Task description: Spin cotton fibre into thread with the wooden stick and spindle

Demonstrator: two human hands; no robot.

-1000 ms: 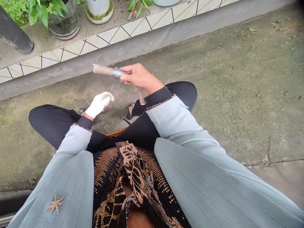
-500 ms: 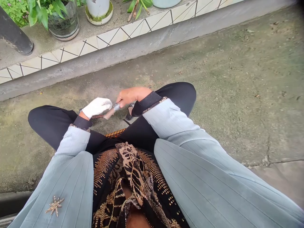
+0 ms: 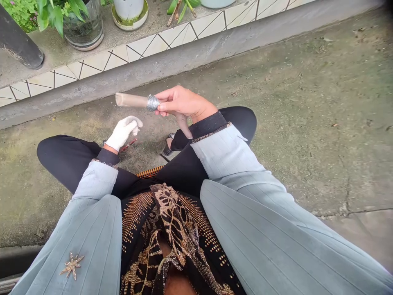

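Observation:
My right hand (image 3: 181,102) grips a wooden stick (image 3: 132,100) with silver wire (image 3: 152,103) wound round it just ahead of my fingers. The stick's pale, blunt end points left, above my other hand. A greyish length shows below my right palm; whether it belongs to the stick I cannot tell. My left hand (image 3: 123,131) wears a white glove, its fingers curled inward and closed. What they hold, if anything, is hidden. Just below this glove shows a thin reddish strip (image 3: 128,144), partly covered by the wrist.
My knees spread to both sides over a concrete floor (image 3: 307,114). A shoe (image 3: 168,145) is between them. Ahead runs a low tiled ledge (image 3: 147,47) bearing a glass planter (image 3: 84,28), a white pot (image 3: 129,10) and a dark post (image 3: 21,43) at the left.
My right hand has lifted the stick up and away from my gloved left hand, turning it nearly level. My left hand has stayed almost in place.

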